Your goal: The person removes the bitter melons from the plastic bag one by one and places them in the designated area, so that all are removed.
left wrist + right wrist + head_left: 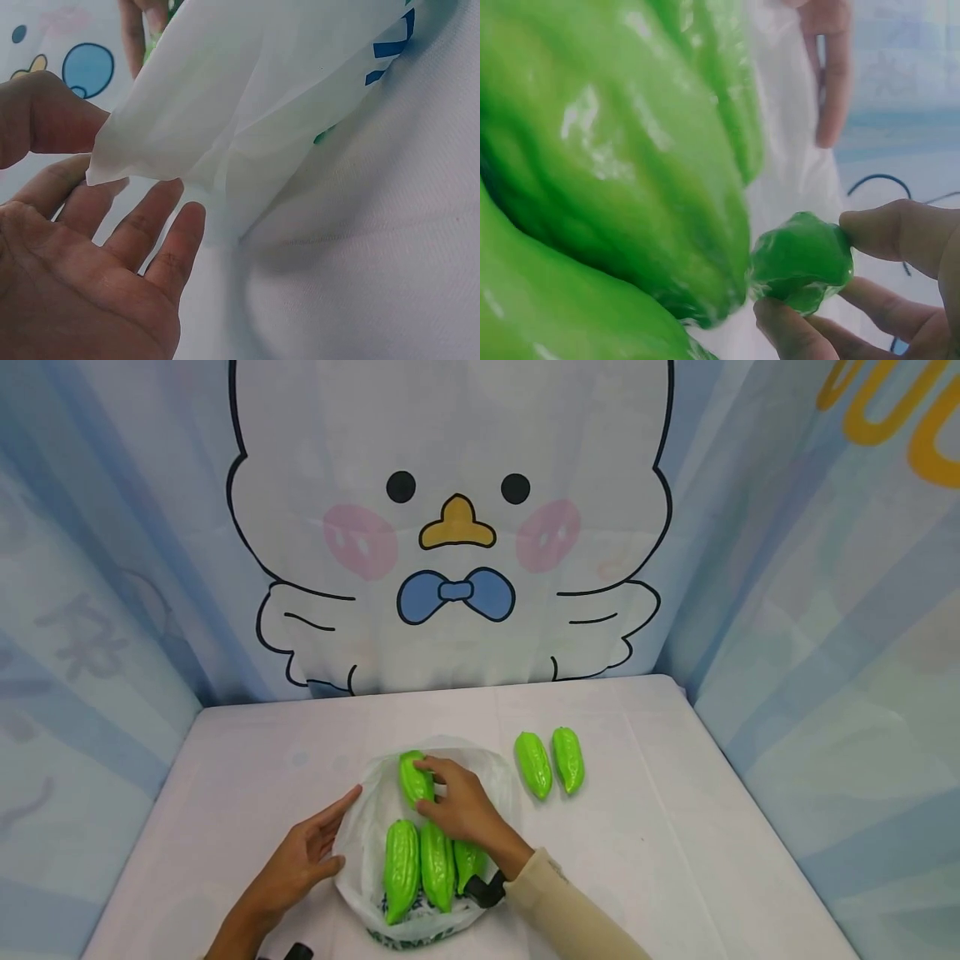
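My right hand pinches a bright green bitter melon between thumb and fingers, over the far part of a white plastic bag. Up close in the right wrist view, one end of this bitter melon shows between the fingertips. Three more bitter melons lie side by side in the bag, the rightmost partly hidden by my right wrist. My left hand touches the bag's left rim with thumb and fingers spread. Its fairly straight fingers lie against the plastic bag in the left wrist view.
Two further bitter melons lie next to each other on the white table, right of the bag. A curtain with a cartoon bird hangs behind the table, and printed cloth flanks both sides.
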The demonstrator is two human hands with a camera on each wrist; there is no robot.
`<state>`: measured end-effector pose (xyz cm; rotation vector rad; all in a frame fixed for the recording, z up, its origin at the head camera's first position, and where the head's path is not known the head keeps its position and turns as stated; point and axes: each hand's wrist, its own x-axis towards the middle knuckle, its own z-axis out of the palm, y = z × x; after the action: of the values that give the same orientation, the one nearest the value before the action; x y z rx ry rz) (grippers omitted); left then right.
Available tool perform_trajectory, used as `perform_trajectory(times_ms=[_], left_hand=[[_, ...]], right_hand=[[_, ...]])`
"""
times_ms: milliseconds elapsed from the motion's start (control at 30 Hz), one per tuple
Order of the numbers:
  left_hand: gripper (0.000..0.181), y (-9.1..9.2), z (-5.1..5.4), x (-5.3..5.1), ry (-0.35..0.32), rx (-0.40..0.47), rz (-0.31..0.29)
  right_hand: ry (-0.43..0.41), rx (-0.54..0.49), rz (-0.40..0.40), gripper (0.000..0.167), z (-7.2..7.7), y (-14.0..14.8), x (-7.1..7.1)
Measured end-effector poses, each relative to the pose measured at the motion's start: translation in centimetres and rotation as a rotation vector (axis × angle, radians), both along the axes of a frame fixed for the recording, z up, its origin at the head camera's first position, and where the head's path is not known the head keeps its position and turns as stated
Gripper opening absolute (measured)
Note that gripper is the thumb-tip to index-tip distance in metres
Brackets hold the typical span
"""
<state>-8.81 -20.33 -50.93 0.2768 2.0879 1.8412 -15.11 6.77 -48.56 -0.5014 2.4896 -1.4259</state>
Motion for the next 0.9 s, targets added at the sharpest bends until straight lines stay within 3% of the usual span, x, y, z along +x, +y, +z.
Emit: perform_trajectory(times_ms=[233, 500, 900], left_hand=[[0.088, 0.1, -0.1, -0.1, 0.017, -0.008, 0.01], [0.093, 0.5, 0.1, 0.1, 0.002, -0.014, 0.009], [0.095, 0.6, -0.1, 0.1, 0.006, -0.026, 0.016]], right_hand=[[-0.022, -0.068, -0.002, 0.058, 1.0, 1.5, 1.1], [-0.013, -0.144, 0.002, 0.06, 2.5, 3.4, 2.1], [0.052, -0.214, -0.103, 0.064, 3.6, 6.3, 1.9]])
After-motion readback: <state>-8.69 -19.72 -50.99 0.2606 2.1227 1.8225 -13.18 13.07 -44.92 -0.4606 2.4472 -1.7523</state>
